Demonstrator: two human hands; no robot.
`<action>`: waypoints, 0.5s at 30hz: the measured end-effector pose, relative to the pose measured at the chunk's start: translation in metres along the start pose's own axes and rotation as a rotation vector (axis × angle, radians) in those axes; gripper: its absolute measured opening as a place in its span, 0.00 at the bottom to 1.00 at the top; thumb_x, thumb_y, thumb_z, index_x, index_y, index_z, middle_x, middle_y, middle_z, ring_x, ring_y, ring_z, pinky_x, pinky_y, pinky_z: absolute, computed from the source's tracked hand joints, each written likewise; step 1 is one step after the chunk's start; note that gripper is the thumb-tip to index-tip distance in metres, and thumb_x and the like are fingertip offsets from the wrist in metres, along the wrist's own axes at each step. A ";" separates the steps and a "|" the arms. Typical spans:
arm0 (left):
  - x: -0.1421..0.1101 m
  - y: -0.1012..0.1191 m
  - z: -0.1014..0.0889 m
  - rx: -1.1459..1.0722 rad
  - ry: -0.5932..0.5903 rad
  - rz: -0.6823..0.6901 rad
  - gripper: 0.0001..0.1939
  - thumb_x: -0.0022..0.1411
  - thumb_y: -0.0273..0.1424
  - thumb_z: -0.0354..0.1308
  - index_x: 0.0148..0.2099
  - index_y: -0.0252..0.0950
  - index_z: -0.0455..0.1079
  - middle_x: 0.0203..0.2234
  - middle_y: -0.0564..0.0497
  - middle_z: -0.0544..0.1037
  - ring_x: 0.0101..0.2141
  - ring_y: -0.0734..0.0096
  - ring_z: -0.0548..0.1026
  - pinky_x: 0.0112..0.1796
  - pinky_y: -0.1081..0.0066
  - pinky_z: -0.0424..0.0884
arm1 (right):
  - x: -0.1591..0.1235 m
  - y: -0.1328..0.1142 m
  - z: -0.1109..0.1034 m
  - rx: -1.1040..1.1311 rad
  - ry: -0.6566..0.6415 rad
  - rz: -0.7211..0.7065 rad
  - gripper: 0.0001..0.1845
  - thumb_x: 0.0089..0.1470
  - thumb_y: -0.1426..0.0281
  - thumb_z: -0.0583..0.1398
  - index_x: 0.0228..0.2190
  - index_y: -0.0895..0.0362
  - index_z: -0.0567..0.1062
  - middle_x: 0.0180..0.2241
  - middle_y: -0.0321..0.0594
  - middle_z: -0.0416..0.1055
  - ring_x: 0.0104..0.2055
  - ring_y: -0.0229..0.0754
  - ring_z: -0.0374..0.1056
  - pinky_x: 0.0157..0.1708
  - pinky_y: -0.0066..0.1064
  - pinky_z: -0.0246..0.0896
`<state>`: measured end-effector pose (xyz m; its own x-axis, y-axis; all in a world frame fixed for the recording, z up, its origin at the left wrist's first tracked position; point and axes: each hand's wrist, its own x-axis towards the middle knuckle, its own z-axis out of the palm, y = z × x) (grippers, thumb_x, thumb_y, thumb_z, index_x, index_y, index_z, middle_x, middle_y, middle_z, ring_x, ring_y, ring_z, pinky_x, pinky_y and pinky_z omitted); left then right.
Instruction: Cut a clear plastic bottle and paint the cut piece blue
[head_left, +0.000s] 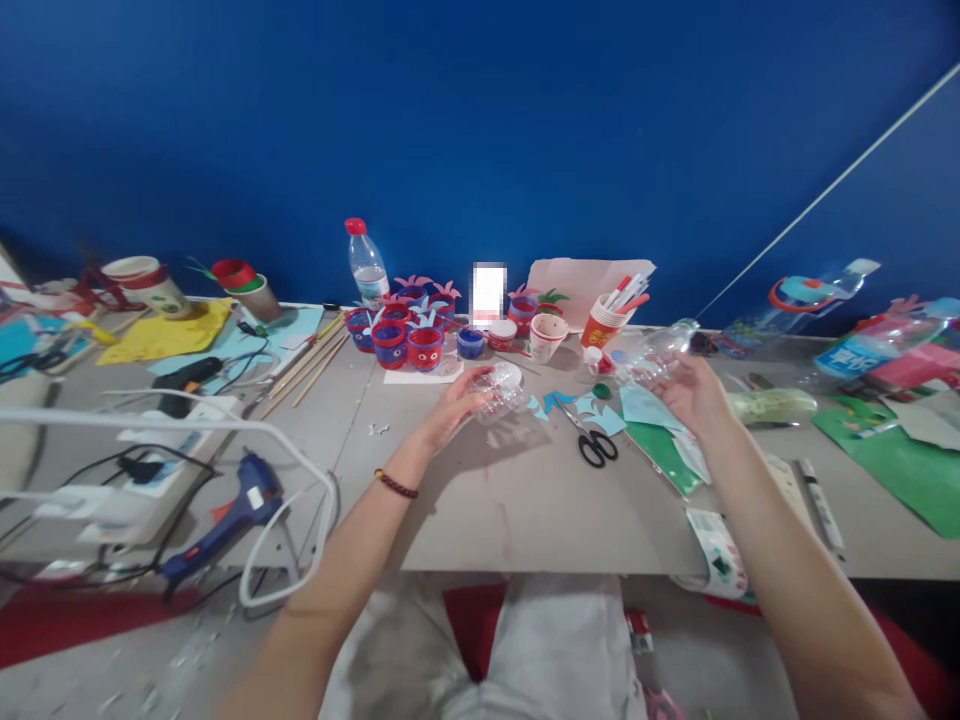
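My left hand (455,408) is closed around a clear, ridged plastic bottle base (499,393), held just above the table. In my right hand (694,397) is the clear bottle top (660,355), its neck pointing up and away to the right. The two pieces are apart. Between my hands lie black-handled scissors (598,447) and light blue paper cutouts (602,412). Behind my left hand stand small red and blue painted cups (424,349) with paper leaves and eyes. An open jar of blue paint (471,343) sits beside them.
To the left are a blue glue gun (255,495), a white power strip (161,470) with looping cables, and wooden sticks (307,365). A cup of pens (606,322) stands at the back. Bottles (855,350), green paper (900,460) and a marker (821,508) lie to the right.
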<state>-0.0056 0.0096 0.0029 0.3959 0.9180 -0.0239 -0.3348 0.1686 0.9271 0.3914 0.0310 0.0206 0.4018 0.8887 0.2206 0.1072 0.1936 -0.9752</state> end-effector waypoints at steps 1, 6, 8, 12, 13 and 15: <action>0.000 0.000 0.000 -0.001 0.002 -0.004 0.27 0.52 0.36 0.69 0.54 0.41 0.71 0.53 0.45 0.73 0.48 0.57 0.75 0.51 0.54 0.71 | -0.005 0.001 0.006 0.015 -0.031 0.040 0.15 0.44 0.54 0.65 0.29 0.51 0.74 0.32 0.46 0.77 0.31 0.53 0.76 0.33 0.49 0.75; 0.000 -0.001 0.001 -0.006 0.022 -0.002 0.28 0.49 0.36 0.71 0.53 0.40 0.71 0.53 0.45 0.72 0.48 0.57 0.75 0.51 0.55 0.71 | -0.012 0.002 0.027 0.105 0.085 -0.035 0.26 0.40 0.58 0.70 0.41 0.48 0.69 0.40 0.37 0.75 0.34 0.46 0.76 0.35 0.43 0.76; 0.000 -0.002 0.001 0.004 0.021 0.003 0.27 0.50 0.36 0.70 0.53 0.41 0.71 0.52 0.46 0.72 0.48 0.58 0.75 0.51 0.55 0.71 | -0.005 0.004 0.032 0.043 0.142 -0.165 0.33 0.40 0.59 0.71 0.47 0.48 0.66 0.46 0.39 0.73 0.38 0.45 0.76 0.41 0.45 0.76; 0.000 -0.001 0.002 0.033 0.027 0.009 0.28 0.50 0.36 0.70 0.53 0.40 0.71 0.51 0.46 0.73 0.48 0.59 0.75 0.51 0.56 0.70 | 0.009 0.016 0.040 -0.149 0.051 -0.246 0.42 0.40 0.60 0.71 0.54 0.49 0.61 0.55 0.47 0.67 0.47 0.48 0.75 0.49 0.47 0.73; 0.000 0.000 0.003 0.038 0.023 0.009 0.28 0.50 0.37 0.70 0.54 0.40 0.71 0.52 0.46 0.72 0.48 0.59 0.74 0.51 0.56 0.71 | 0.010 0.020 0.043 -0.187 0.019 -0.230 0.42 0.41 0.60 0.71 0.55 0.49 0.61 0.56 0.48 0.67 0.48 0.49 0.75 0.48 0.47 0.73; 0.000 0.002 0.004 0.051 0.010 0.005 0.29 0.51 0.38 0.70 0.54 0.40 0.70 0.52 0.44 0.72 0.48 0.57 0.74 0.50 0.56 0.71 | 0.010 0.028 0.051 -0.256 -0.052 -0.196 0.42 0.41 0.60 0.71 0.55 0.50 0.61 0.56 0.49 0.67 0.48 0.49 0.74 0.45 0.44 0.75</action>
<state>-0.0032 0.0085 0.0057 0.3856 0.9224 -0.0230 -0.2923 0.1458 0.9451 0.3522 0.0664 -0.0051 0.3049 0.8661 0.3960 0.4058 0.2581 -0.8768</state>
